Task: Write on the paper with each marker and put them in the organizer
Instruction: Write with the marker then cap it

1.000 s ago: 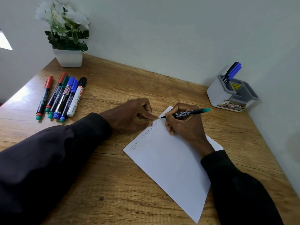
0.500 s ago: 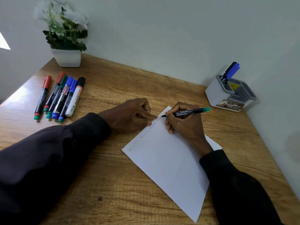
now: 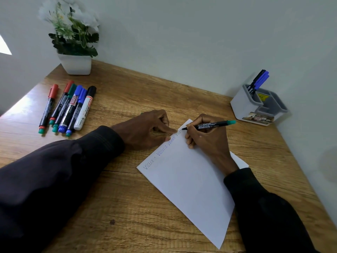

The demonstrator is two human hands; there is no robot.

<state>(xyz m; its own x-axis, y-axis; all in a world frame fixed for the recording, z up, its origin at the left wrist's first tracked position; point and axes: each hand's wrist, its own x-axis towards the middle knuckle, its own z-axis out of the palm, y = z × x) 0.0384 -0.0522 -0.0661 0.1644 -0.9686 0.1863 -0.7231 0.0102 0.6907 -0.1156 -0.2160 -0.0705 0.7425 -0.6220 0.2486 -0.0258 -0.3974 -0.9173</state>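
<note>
A white paper lies slanted on the wooden desk, with several handwritten words along its upper left edge. My right hand grips a black marker with a green end, its tip touching the paper near the top corner. My left hand rests on the desk, its index finger and thumb pressing the paper's edge beside the writing while the other fingers are curled under. A row of several capped markers lies at the left. The grey organizer at the right holds blue and black markers.
A white pot with a flowering plant stands at the desk's back left corner. Walls close off the desk at the back and the right. Bare desk surface lies in front of the paper.
The marker tip has crept slightly to the right along the line of writing. My left hand stays on the paper's edge.
</note>
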